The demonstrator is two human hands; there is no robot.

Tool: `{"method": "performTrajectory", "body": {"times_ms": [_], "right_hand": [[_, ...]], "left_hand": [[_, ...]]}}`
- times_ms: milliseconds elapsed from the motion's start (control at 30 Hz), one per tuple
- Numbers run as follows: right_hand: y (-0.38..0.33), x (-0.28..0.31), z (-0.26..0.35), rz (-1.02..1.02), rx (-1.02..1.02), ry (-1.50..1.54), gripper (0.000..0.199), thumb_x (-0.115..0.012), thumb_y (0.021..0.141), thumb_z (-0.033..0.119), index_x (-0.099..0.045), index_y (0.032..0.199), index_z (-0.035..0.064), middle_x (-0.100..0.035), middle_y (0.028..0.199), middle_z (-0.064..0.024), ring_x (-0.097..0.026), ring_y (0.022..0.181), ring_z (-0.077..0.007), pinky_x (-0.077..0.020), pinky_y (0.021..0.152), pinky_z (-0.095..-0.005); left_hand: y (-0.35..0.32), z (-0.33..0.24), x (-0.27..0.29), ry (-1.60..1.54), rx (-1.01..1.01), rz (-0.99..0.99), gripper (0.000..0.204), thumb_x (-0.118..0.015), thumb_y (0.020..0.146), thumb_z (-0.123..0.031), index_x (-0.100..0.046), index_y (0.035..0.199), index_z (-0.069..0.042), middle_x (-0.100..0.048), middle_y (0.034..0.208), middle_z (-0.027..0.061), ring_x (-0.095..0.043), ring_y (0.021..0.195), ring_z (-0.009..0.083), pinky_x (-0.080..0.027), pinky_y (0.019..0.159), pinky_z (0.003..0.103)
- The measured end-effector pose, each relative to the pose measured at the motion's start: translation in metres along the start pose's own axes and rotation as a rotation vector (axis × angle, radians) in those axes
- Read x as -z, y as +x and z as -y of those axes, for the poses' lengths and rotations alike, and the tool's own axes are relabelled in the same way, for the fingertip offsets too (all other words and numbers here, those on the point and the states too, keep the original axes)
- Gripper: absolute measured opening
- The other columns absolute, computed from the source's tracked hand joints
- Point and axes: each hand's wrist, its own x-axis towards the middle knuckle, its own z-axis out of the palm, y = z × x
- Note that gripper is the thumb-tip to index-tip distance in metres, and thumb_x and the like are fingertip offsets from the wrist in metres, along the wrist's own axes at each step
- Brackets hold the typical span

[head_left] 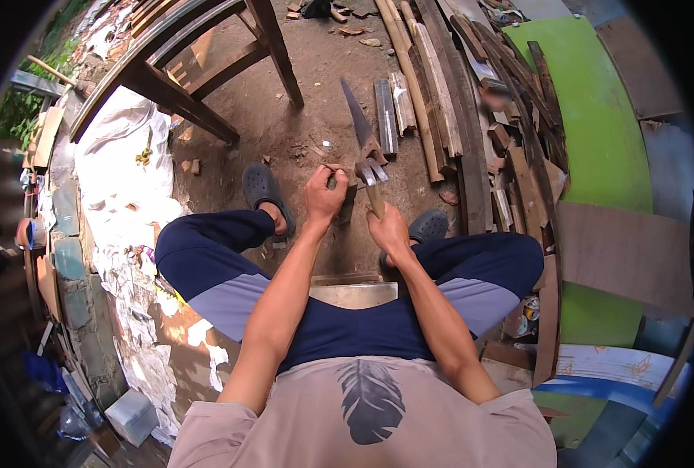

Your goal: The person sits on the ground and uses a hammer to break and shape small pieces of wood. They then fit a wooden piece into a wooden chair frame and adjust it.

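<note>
My right hand (389, 232) is wrapped round the wooden handle of a claw hammer (372, 173), whose metal head points away from me. To its left, my left hand (325, 195) is closed, and what its fingers pinch is too small to make out. A narrow dark piece of wood (348, 204) shows between the two hands. Just beyond the hammer head lies a handsaw (358, 117) on the dirt ground, its blade pointing away. Beside the saw lie a short dark wooden block (386, 117) and a paler offcut (402, 103).
Long planks and poles (433, 86) are piled along the right, by a green panel (596, 117). A dark wooden frame (183, 86) stands at the far left. A white sack (124, 148) lies beneath it. My feet in grey clogs (267, 191) flank the work spot.
</note>
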Motion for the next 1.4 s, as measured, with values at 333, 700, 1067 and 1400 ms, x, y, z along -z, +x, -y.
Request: {"method": "performTrajectory", "body": {"times_ms": [333, 700, 1067, 1400], "right_hand": [[-0.024, 0.003, -0.011, 0.01, -0.017, -0.034, 0.026, -0.06, 0.084, 0.024, -0.062, 0.096, 0.0014, -0.064, 0.083, -0.0275, -0.063, 0.084, -0.0466, -0.0484, 0.072, -0.0501], [-0.018, 0.019, 0.023, -0.043, 0.012, 0.178, 0.028, -0.059, 0.085, 0.026, -0.062, 0.095, 0.0006, -0.064, 0.083, -0.0289, -0.063, 0.084, -0.0477, -0.0476, 0.075, -0.0528], [-0.016, 0.023, 0.039, -0.082, 0.041, 0.21, 0.026, -0.057, 0.083, 0.024, -0.062, 0.092, -0.0003, -0.064, 0.085, -0.0286, -0.062, 0.088, -0.0468, -0.0478, 0.076, -0.0512], [-0.007, 0.011, 0.019, -0.019, 0.011, 0.095, 0.025, -0.059, 0.084, 0.022, -0.062, 0.093, -0.0005, -0.064, 0.083, -0.0276, -0.063, 0.084, -0.0455, -0.0482, 0.073, -0.0494]], "left_hand": [[-0.013, -0.004, -0.012, -0.252, 0.24, -0.073, 0.023, -0.057, 0.088, -0.019, -0.069, 0.086, 0.001, -0.067, 0.079, 0.0105, -0.063, 0.075, 0.0174, -0.047, 0.068, 0.031], [-0.005, 0.005, -0.01, -0.22, 0.226, -0.079, 0.022, -0.057, 0.087, -0.018, -0.07, 0.084, 0.0, -0.069, 0.08, 0.0126, -0.064, 0.074, 0.0195, -0.048, 0.069, 0.032], [-0.013, 0.005, -0.008, -0.227, 0.249, -0.115, 0.021, -0.057, 0.087, -0.017, -0.069, 0.083, -0.001, -0.066, 0.075, 0.0122, -0.063, 0.071, 0.0188, -0.047, 0.065, 0.032], [-0.014, 0.002, -0.006, -0.202, 0.18, -0.116, 0.02, -0.057, 0.086, -0.017, -0.069, 0.083, -0.001, -0.063, 0.068, 0.0088, -0.057, 0.062, 0.0136, -0.044, 0.058, 0.031]]}}
